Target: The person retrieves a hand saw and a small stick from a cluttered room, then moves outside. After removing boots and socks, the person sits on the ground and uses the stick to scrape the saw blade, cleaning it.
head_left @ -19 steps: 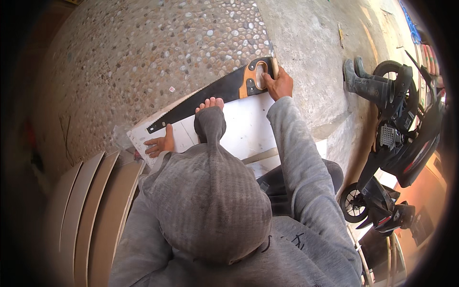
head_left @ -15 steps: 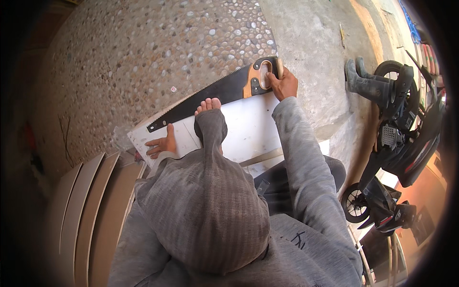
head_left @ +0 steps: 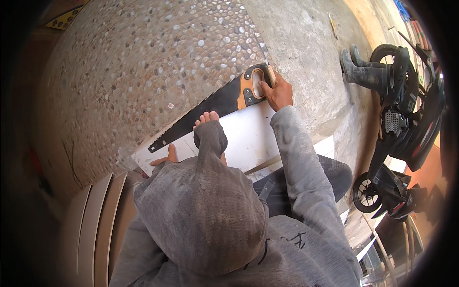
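Note:
A hand saw [head_left: 210,106] with a black blade and wood-and-black handle lies along a white board [head_left: 248,131], its toothed edge facing away from me. My bare foot [head_left: 208,117] rests on the blade's near edge. My right hand [head_left: 279,93] is closed around the pale wooden handle of a slim tool [head_left: 271,76] with a thin shaft, beside the saw's grip; the thumb reaches the grip. My left hand [head_left: 168,155] lies on the board near the saw's narrow end, thumb and finger apart. Partly, my raised leg [head_left: 205,205] hides it.
Several brown panels [head_left: 103,220] stand on edge at the lower left. Pebbled flooring [head_left: 153,62] meets smooth concrete [head_left: 306,52] beyond the saw. Dark rubber boots [head_left: 366,71] and a black motorbike [head_left: 404,129] are on the right. A plastic scrap [head_left: 125,157] lies by the board's left end.
The view has shifted slightly. The saw's handle and my right hand sit lower and further left in view. Less of my left hand shows beside my leg.

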Action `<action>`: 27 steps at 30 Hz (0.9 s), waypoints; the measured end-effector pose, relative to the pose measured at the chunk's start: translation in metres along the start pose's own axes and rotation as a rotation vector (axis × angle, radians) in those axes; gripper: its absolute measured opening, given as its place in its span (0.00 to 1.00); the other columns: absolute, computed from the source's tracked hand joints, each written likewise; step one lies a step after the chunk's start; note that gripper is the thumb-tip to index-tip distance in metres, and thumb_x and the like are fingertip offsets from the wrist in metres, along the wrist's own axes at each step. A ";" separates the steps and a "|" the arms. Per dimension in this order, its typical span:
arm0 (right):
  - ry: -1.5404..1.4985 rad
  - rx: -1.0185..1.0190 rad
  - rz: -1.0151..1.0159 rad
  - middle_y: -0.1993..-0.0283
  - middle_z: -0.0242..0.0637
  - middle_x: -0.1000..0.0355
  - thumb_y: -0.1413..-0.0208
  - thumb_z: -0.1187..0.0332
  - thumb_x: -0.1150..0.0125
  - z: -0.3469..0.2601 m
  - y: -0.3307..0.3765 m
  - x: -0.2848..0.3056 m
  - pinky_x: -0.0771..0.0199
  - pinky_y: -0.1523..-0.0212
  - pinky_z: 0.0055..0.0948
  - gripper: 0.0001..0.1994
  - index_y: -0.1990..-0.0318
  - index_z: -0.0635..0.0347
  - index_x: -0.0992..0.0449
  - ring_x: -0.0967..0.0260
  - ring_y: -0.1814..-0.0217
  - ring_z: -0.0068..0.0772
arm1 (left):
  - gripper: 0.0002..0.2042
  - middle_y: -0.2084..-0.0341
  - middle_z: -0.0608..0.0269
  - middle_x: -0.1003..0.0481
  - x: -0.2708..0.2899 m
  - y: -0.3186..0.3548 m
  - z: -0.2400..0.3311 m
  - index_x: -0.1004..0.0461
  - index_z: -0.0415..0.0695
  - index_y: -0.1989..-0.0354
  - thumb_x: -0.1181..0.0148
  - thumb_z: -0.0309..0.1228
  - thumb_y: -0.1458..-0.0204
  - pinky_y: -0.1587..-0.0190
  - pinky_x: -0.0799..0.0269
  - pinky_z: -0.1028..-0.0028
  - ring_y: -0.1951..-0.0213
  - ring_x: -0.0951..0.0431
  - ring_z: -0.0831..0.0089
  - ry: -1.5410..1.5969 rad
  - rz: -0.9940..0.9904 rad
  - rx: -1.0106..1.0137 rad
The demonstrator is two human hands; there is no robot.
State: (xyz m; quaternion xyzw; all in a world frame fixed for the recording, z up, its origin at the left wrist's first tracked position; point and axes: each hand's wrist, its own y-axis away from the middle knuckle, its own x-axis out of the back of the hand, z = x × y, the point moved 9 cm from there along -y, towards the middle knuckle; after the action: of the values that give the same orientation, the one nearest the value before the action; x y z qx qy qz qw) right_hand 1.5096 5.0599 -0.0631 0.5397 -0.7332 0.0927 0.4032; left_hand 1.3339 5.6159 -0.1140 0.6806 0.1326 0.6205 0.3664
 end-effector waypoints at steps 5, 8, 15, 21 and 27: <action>-0.083 -0.005 -0.036 0.62 0.54 0.23 0.51 0.63 0.34 -0.005 0.001 0.001 0.24 0.56 0.38 0.25 0.46 0.66 0.29 0.23 0.59 0.49 | 0.14 0.69 0.55 0.30 0.025 0.004 -0.015 0.29 0.36 0.60 0.41 0.33 0.51 0.62 0.33 0.69 0.66 0.31 0.68 -0.110 -0.230 -0.097; -0.056 -0.039 -0.037 0.61 0.54 0.23 0.51 0.64 0.33 -0.001 0.001 0.005 0.24 0.57 0.37 0.26 0.46 0.67 0.29 0.23 0.59 0.47 | 0.09 0.73 0.59 0.24 0.032 0.038 0.054 0.23 0.36 0.62 0.42 0.28 0.49 0.65 0.28 0.73 0.70 0.25 0.73 -0.095 -0.397 -0.325; -0.077 -0.110 -0.043 0.59 0.48 0.23 0.51 0.64 0.34 -0.008 0.007 0.001 0.24 0.56 0.35 0.26 0.44 0.62 0.29 0.22 0.59 0.43 | 0.07 0.72 0.66 0.23 -0.036 0.103 0.301 0.23 0.36 0.64 0.42 0.27 0.47 0.65 0.31 0.79 0.70 0.26 0.81 0.121 -0.511 -0.930; -0.128 -0.116 -0.040 0.58 0.46 0.22 0.52 0.64 0.33 -0.003 -0.001 0.001 0.24 0.55 0.33 0.26 0.44 0.61 0.28 0.22 0.58 0.42 | 0.10 0.68 0.63 0.21 -0.143 0.165 0.375 0.21 0.38 0.59 0.44 0.30 0.45 0.60 0.28 0.77 0.65 0.23 0.78 -0.026 -0.829 -1.118; -0.084 -0.134 -0.021 0.58 0.49 0.23 0.52 0.65 0.32 -0.003 0.001 0.000 0.25 0.54 0.32 0.25 0.45 0.61 0.27 0.23 0.57 0.43 | 0.13 0.71 0.63 0.21 -0.182 0.175 0.372 0.19 0.39 0.61 0.42 0.34 0.49 0.64 0.30 0.77 0.69 0.24 0.76 0.079 -1.010 -0.893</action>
State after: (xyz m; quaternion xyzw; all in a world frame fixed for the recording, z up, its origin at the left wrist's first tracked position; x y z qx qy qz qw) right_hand 1.5105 5.0616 -0.0608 0.5225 -0.7485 0.0166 0.4080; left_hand 1.6007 5.2542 -0.1192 0.2951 0.1783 0.3927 0.8526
